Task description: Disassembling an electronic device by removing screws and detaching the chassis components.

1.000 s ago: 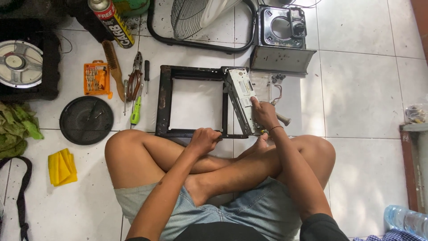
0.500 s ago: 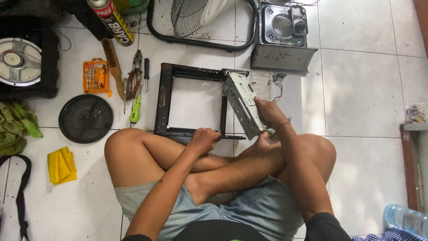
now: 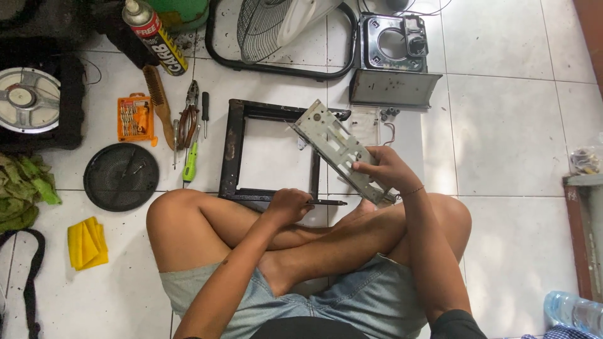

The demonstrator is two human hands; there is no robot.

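Observation:
I sit cross-legged on a white tiled floor. My right hand [image 3: 384, 169] grips a long grey perforated metal bracket [image 3: 333, 144], lifted and tilted above a black square metal frame [image 3: 233, 147] that lies on the floor before my knees. My left hand [image 3: 287, 206] is closed around a dark slim tool, a screwdriver [image 3: 326, 202], whose shaft points right along the frame's near bar.
Left of the frame lie pliers [image 3: 187, 116], a green screwdriver [image 3: 190, 164], a brush [image 3: 158, 103], an orange bit set [image 3: 134, 118] and a round black grille [image 3: 120, 176]. A spray can [image 3: 154, 34], a fan guard [image 3: 276, 28] and a grey metal housing [image 3: 392, 59] sit farther away. A yellow cloth [image 3: 86, 243] lies left.
My right hand has lifted the metal bracket off the frame's right side and tilted it up. The left hand stays on the frame's near bar with the screwdriver.

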